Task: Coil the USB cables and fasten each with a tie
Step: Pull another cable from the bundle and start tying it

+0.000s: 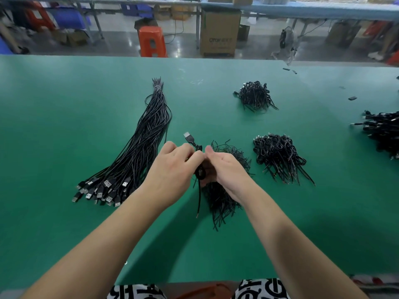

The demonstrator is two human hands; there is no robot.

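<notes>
Now I hold the coiled cable (199, 172) between my left hand (172, 169) and right hand (226, 169), fingers pinched on it just above the pile of ties (220, 197), so the loops stay together while I fasten one tie.

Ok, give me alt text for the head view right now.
Both hands, left hand and right hand, grip one coiled USB cable above a green table. A bundle of uncoiled cables lies to the left, and piles of coiled cables to the right.
</notes>
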